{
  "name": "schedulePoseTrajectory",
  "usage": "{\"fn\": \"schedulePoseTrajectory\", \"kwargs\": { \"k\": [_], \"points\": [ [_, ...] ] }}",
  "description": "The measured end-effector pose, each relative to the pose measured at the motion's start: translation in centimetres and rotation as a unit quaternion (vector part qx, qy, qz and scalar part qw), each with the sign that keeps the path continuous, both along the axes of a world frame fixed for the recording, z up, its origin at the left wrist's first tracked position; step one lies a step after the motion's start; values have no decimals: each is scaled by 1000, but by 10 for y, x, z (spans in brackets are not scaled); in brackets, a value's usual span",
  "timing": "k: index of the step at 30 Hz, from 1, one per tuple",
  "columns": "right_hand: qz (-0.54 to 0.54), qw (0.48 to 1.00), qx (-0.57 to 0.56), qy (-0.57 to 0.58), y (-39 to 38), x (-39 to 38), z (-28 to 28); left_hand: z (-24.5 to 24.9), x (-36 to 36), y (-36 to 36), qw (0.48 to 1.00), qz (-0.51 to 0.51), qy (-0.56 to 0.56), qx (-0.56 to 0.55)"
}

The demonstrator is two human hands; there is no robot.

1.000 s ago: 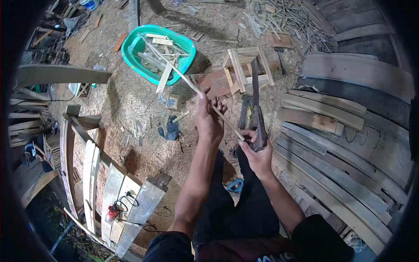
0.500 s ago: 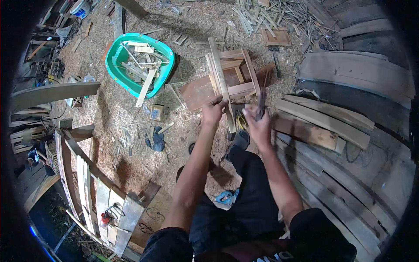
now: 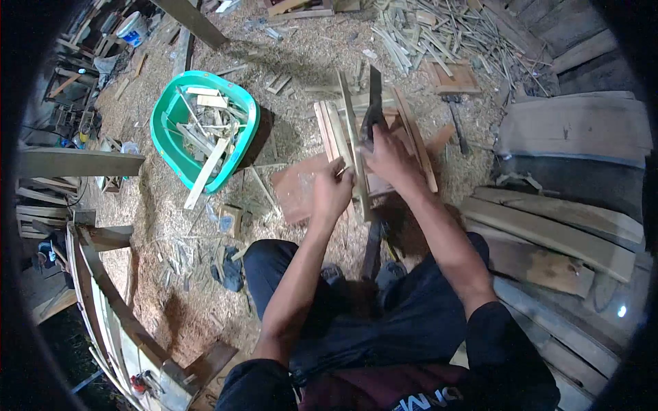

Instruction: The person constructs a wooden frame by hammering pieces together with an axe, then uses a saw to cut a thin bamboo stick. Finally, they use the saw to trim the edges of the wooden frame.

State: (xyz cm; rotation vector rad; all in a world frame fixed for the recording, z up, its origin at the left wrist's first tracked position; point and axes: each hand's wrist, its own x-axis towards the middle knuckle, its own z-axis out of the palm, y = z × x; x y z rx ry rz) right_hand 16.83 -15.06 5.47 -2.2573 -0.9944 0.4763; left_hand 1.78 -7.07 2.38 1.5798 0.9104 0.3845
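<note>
In the head view, my left hand (image 3: pixel 333 190) is closed at the near part of a long thin wooden strip (image 3: pixel 347 109), its fingertips pinched against the edge. The strip stands nearly edge-on and leans over a small wooden frame (image 3: pixel 412 130). My right hand (image 3: pixel 387 156) grips the handle of a dark bladed tool (image 3: pixel 375 88), whose broad blade points away from me beside the strip. The tool's exact kind is hard to make out. Beneath the frame lies a flat reddish-brown board (image 3: pixel 295 188).
A green tub (image 3: pixel 156 130) of wood scraps stands to the left. Planks (image 3: pixel 555 222) are stacked at the right, and thin offcuts (image 3: pixel 439 41) are heaped at the back. A wooden post (image 3: pixel 192 24) rises at the upper left. Sawdust and shavings cover the floor.
I have lowered myself, with my knees now bent out to the sides. My right hand has brought the bladed tool forward and left, beside the strip. The strip has turned more edge-on.
</note>
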Motion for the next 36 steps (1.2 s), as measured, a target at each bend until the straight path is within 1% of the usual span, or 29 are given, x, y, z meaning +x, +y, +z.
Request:
{"fn": "schedulePoseTrajectory", "kwargs": {
  "k": [1,2,3,4,5,6,7,8,9,12,14,16,17,20,21,24,25,27,28,30,32,34,36],
  "points": [
    [6,1000,22,-6,2,-4,1,13,2,11,999,-16,11,34],
    [23,999,9,-21,7,-4,-4,47,-2,20,997,-33,28,67],
    [39,999,-7,-35,11,-4,-9,61,-8,27,993,-52,45,98],
    [51,997,-28,-47,11,-8,-16,35,-8,41,973,-19,19,230],
    [31,998,-23,-43,16,-8,-22,-4,-2,61,935,13,-7,354],
    [27,998,-20,-47,19,-10,-25,-30,2,69,881,47,-33,469],
    [22,998,-17,-54,21,-11,-22,-36,4,66,963,53,-54,259],
    [15,998,-15,-62,19,-12,-17,-40,7,61,996,52,-71,34],
    [12,999,-17,-29,15,-15,-1,-40,7,53,976,52,-83,-193],
    [-22,997,60,-43,23,-4,-25,-9,8,21,967,27,-84,-240],
    [-26,998,52,-29,30,1,-25,-6,8,19,970,-15,-80,-229],
    [-34,998,49,-30,36,1,-20,-33,7,29,954,-51,-115,-274],
    [-37,997,55,-30,40,4,-19,-46,7,32,956,-65,-127,-257],
    [-47,996,64,-33,47,10,-32,-37,5,29,952,-79,-120,-271],
    [-51,996,66,-39,51,13,-36,-35,6,27,960,-76,-114,-245],
    [-55,995,77,-42,58,18,-45,-22,6,26,977,-74,-48,-195],
    [-56,994,83,-41,61,20,-46,-23,8,25,978,-52,-53,-197],
    [-57,992,75,-78,63,21,-48,-20,12,20,978,-9,-62,-199],
    [-56,991,70,-97,63,21,-48,-16,12,19,983,-6,-39,-181],
    [-45,994,83,-58,56,23,-46,-6,10,17,989,2,10,-145],
    [-25,995,83,-40,46,25,-42,-27,13,20,985,15,-19,-169],
    [4,996,70,-46,41,33,-43,-33,18,23,982,17,-50,-179],
    [6,995,79,-63,45,38,-46,-41,18,22,980,11,-80,-179]
  ]
}}
